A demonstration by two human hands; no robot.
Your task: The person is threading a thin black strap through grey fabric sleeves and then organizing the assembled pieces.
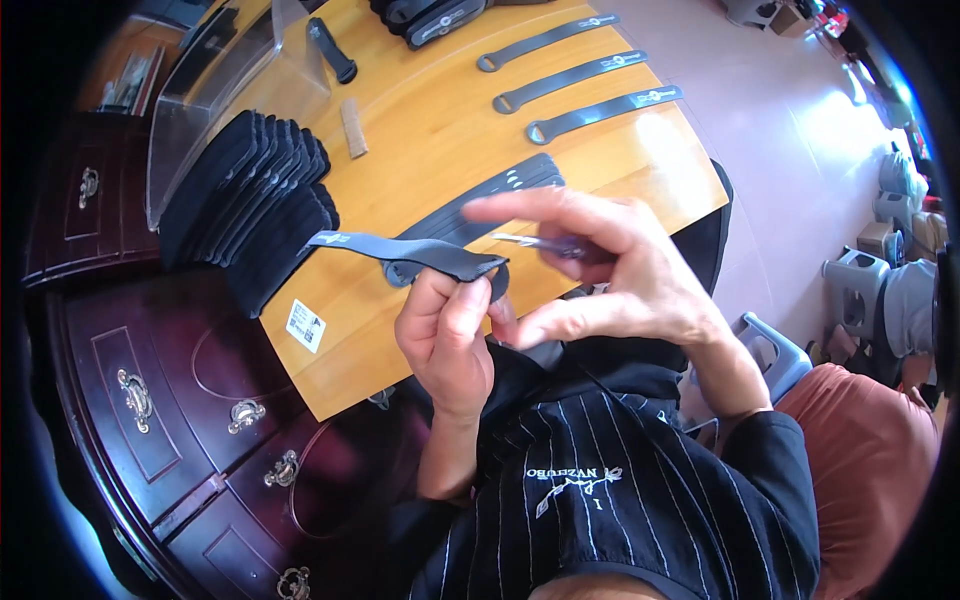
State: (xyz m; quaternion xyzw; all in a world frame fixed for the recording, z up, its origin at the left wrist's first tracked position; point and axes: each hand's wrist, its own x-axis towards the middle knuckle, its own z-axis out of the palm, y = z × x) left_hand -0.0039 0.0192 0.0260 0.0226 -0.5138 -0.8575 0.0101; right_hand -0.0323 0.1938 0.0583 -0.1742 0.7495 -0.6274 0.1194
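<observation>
My left hand (445, 345) pinches one end of a dark grey strap (385, 246) between thumb and fingers. The strap stretches left over the table, its printed end close to a stack of black fabric pieces (245, 190). Just right of the pinched end is my right hand (640, 270), thumb and forefinger spread wide. Its curled fingers hold what looks like small thread snips (548, 243), metal tips pointing left; the handle is mostly hidden. Beyond both hands lies a pile of similar grey straps (490, 205), partly covered by the hands.
Three ringed straps (572, 72) lie on the wooden table (400, 130). Another strap (331, 50), a flat tan strip (353, 128), a white label (305, 326) and a black bundle (440, 22) rest there too. Dark red drawers (135, 400) stand left, a stool (775, 362) right.
</observation>
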